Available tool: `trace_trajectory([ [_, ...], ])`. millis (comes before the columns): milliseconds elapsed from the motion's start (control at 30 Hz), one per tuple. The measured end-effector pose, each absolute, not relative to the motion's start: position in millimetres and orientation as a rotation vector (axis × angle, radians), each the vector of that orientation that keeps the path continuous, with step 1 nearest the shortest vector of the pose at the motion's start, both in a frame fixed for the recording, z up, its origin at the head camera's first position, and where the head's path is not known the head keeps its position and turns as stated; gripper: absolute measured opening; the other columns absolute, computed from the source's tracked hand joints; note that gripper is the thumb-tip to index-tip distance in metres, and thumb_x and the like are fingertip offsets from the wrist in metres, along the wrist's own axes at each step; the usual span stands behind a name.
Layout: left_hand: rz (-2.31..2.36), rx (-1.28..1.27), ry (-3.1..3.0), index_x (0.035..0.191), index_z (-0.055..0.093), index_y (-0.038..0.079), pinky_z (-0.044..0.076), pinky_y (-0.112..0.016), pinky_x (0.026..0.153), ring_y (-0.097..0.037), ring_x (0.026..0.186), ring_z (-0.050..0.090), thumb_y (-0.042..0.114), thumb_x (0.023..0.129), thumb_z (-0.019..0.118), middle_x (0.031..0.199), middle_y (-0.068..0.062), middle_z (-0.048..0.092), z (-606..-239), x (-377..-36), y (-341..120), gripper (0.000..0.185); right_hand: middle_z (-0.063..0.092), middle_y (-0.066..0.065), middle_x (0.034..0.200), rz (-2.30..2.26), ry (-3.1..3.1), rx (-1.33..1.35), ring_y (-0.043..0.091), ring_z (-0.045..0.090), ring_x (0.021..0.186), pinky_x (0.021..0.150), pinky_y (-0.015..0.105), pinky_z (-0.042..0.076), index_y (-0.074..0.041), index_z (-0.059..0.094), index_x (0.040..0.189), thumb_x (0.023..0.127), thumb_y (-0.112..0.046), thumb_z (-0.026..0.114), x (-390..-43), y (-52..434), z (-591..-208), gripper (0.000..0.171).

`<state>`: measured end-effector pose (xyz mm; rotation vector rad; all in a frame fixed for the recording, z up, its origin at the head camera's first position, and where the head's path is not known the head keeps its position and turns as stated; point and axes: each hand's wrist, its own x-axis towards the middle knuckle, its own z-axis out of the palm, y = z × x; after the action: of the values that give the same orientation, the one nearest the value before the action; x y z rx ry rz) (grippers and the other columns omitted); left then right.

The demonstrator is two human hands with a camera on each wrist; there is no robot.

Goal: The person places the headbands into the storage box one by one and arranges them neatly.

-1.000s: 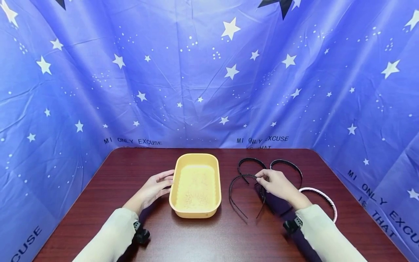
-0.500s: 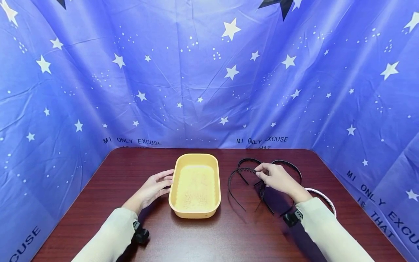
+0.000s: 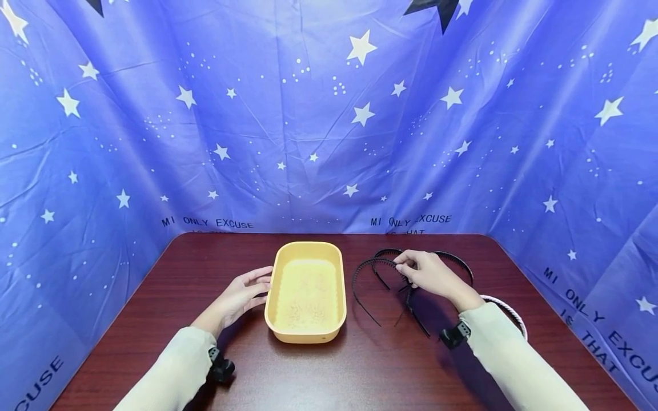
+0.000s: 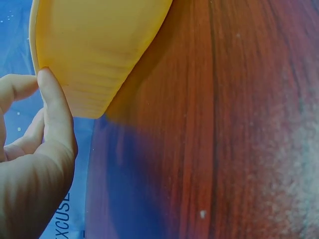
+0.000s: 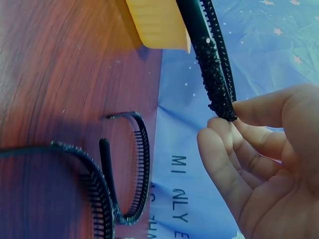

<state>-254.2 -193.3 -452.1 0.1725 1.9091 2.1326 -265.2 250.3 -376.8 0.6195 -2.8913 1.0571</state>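
In the head view my right hand [image 3: 434, 277] pinches a black headband [image 3: 366, 262] with comb teeth, its two ends hanging down over the table. The right wrist view shows thumb and fingers on a stretch of that headband's beaded black surface [image 5: 212, 74]. A yellow plastic tub [image 3: 308, 285] stands left of it, with only a faint pattern on its bare floor. My left hand [image 3: 241, 299] is at the tub's left side, fingers loosely extended; the left wrist view has its fingertips touching the tub wall [image 4: 99, 45] near the rim.
More black headbands lie beneath and behind the right hand, one at the back [image 3: 389, 251] and one farther right [image 3: 459, 261]. A white headband [image 3: 506, 308] is partly hidden by the right sleeve. Behind the dark red table [image 3: 216, 257] hangs a blue star curtain [image 3: 288, 125].
My right hand has lifted the black headband slightly and shifted it a little to the left and away from me. The left hand and the tub have stayed in place.
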Motion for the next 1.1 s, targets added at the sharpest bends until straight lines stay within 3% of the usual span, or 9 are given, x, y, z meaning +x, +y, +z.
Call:
trace_trajectory([
  [433, 2.117, 0.135, 1.943, 0.152, 0.034, -0.002, 0.054, -0.037, 0.092, -0.025, 0.113, 0.061, 0.002, 0.098, 0.057, 0.140, -0.030, 0.049, -450.0, -256.0, -189.9, 0.059, 0.069, 0.014, 0.091, 1.214, -2.905, 0.659, 0.023, 0.066, 0.063, 0.064, 0.051, 0.059, -0.004, 0.067, 0.115, 0.100, -0.016, 0.062, -280.1, 229.7, -376.0, 0.020],
  [567, 2.117, 0.126, 1.945, 0.153, 0.033, -0.001, 0.054, -0.035, 0.092, -0.023, 0.111, 0.061, 0.001, 0.098, 0.057, 0.141, -0.029, 0.049, -450.4, -255.5, -190.5, 0.060, 0.070, 0.018, 0.095, 1.270, -2.905, 0.676, 0.020, 0.066, 0.063, 0.065, 0.052, 0.059, -0.003, 0.067, 0.115, 0.100, -0.015, 0.062, -284.9, 222.2, -380.1, 0.019],
  [833, 2.131, 0.123, 1.932, 0.153, 0.033, -0.001, 0.054, -0.034, 0.091, -0.021, 0.109, 0.062, 0.000, 0.097, 0.057, 0.141, -0.029, 0.047, -451.5, -254.6, -191.0, 0.060, 0.070, 0.011, 0.093, 1.349, -2.898, 0.678, 0.019, 0.065, 0.066, 0.064, 0.045, 0.060, -0.005, 0.068, 0.114, 0.099, -0.016, 0.063, -290.8, 207.6, -384.9, 0.020],
  [1100, 2.133, 0.135, 1.924, 0.153, 0.034, -0.001, 0.055, -0.034, 0.091, -0.020, 0.109, 0.062, 0.001, 0.098, 0.058, 0.141, -0.029, 0.047, -452.9, -255.1, -190.7, 0.059, 0.068, 0.010, 0.088, 1.402, -2.900, 0.728, 0.021, 0.065, 0.066, 0.065, 0.046, 0.060, -0.001, 0.067, 0.116, 0.100, -0.017, 0.062, -296.3, 194.6, -385.8, 0.023],
])
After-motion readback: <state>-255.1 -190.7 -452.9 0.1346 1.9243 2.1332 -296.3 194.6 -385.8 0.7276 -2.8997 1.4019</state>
